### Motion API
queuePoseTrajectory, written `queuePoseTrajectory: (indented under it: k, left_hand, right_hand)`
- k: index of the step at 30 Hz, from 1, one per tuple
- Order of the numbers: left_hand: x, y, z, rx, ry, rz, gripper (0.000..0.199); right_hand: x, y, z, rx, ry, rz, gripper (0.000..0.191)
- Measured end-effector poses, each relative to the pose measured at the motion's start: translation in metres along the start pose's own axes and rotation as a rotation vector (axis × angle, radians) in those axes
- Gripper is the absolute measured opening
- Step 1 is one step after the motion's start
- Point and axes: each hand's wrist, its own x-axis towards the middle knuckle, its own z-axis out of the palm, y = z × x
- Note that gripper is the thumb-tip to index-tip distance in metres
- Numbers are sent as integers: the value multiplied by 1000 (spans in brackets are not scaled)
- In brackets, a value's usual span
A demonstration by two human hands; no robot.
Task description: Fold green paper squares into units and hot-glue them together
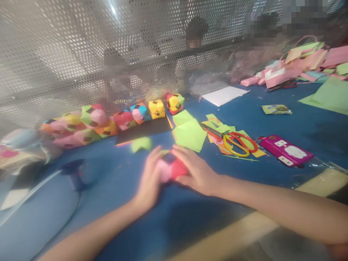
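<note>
Between my two hands is a folded paper ball (172, 167) with pink and red faces and a dark spot at its top. My left hand (150, 177) closes on its left side, and my right hand (199, 171) grips the red side with thumb and fingers. Both hands are a little blurred. Just beyond them lies a small light green folded paper piece (141, 144). Light green paper sheets (190, 132) are stacked past my right hand. Scissors with red and yellow handles (236, 143) rest on paper scraps to the right.
Several finished paper balls (94, 116) line the back by a perforated metal screen (152, 43). A blue glue gun (74, 174) with a cord stands at left. At right are a purple case (286, 150), a snack packet (276, 109), white paper (225, 95) and a pink paper heap (288, 70).
</note>
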Motion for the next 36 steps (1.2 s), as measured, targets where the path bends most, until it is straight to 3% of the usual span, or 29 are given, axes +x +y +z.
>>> queuePoseTrajectory:
  k: [8, 14, 23, 28, 36]
  left_hand:
    - [0, -5, -3, 22, 1, 92, 38]
    - [1, -7, -3, 52, -2, 93, 35]
    - [5, -11, -7, 2, 31, 35, 36]
    - [6, -14, -7, -38, 34, 1, 39]
    - [8, -10, -7, 13, 7, -36, 37]
  right_hand:
    - [1, -1, -2, -63, 23, -134, 69]
    - [1, 0, 1, -128, 52, -159, 70]
    - [0, 2, -3, -64, 68, -104, 79]
    - [-1, 5, -3, 14, 28, -8, 70]
    - [-2, 8, -2, 48, -37, 12, 65]
